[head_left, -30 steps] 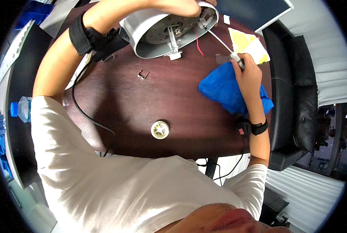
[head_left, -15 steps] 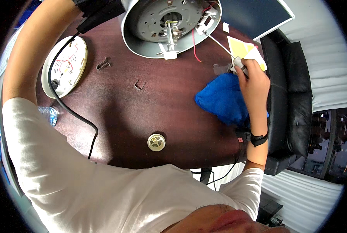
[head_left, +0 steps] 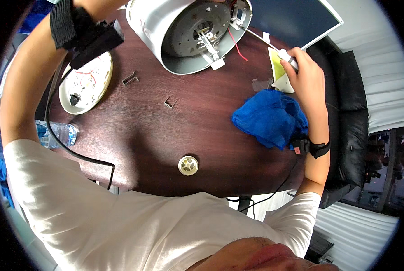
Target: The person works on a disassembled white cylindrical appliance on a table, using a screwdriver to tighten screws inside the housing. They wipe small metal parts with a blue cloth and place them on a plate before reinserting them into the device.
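My right hand is closed around the pale handle of a screwdriver. Its shaft reaches to a white fitting inside the rim of a white appliance body, which lies on its side like a rice cooker's shell. A round metal plate, a bracket and a loose red wire show in its open end. My left arm runs out past the top edge; only a bit of skin shows above the appliance, so my left hand's grip is hidden.
On the brown table are a white cover with wires, two small metal clips, a round cap, a blue cloth and a yellow-white paper. A bottle stands left; a dark panel sits behind, a black sofa right.
The appliance body has tilted, showing more of its white side. My right hand and the screwdriver have moved up a little, the tip still at the white fitting.
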`<state>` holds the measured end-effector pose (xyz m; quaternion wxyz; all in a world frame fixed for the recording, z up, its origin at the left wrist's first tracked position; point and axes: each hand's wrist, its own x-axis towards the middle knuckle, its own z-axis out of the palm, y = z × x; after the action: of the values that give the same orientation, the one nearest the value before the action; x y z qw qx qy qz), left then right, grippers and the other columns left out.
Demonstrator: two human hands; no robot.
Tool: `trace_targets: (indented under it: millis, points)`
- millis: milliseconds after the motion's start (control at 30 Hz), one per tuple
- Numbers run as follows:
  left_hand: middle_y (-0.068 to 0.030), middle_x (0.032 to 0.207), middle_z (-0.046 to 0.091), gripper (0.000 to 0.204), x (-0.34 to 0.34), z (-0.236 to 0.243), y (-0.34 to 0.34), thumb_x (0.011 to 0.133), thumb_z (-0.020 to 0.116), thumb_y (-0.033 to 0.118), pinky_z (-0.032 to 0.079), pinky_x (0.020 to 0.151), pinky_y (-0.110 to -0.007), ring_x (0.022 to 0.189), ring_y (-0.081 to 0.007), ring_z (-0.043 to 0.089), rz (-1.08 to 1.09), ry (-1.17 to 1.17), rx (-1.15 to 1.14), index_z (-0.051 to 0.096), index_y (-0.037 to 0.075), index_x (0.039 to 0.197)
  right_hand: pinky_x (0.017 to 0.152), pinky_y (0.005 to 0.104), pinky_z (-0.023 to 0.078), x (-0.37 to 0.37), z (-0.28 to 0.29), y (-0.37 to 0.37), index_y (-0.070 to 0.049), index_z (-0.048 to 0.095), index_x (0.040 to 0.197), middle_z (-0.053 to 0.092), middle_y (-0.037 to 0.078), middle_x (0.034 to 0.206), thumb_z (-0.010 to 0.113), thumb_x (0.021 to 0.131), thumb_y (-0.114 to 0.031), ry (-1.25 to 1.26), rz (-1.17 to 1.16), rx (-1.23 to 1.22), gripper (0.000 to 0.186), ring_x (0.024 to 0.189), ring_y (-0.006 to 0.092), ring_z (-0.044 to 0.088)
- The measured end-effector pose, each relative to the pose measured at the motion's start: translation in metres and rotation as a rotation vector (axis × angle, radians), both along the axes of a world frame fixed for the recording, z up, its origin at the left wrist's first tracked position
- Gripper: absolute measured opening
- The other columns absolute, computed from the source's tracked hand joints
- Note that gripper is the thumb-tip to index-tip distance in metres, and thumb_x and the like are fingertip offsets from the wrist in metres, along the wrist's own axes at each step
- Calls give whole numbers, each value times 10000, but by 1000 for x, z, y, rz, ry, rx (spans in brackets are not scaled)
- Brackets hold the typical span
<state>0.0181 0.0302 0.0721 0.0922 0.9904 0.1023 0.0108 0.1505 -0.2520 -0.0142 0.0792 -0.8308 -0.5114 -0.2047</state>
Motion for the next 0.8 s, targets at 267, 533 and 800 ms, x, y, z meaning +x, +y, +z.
trace_targets:
  millis: [267,533,800]
  points:
    - [-323,1418,347,791,-53,-52,-35,725,672,234,339,1054,-579,1302,-539,328,39,-319,128,352,165,1445,653,377,502,3,-2,-8,-55,578,941,654,137,875,713,812,-151,10,114,22,210,776,322,653]
    - [-398,1325,407,781,-73,-64,-32,659,448,-129,352,1086,-436,1242,-483,449,-81,-411,169,447,100,1406,653,385,498,-21,-5,-21,-58,612,953,653,148,890,736,790,-161,154,209,20,229,772,334,640]
    - [-228,1000,696,475,-62,36,-47,731,475,-78,527,848,-344,908,-295,684,-113,-159,-139,663,10,1158,672,369,494,-49,32,-47,-53,615,976,652,140,863,734,783,-126,349,200,-1,239,784,318,647]
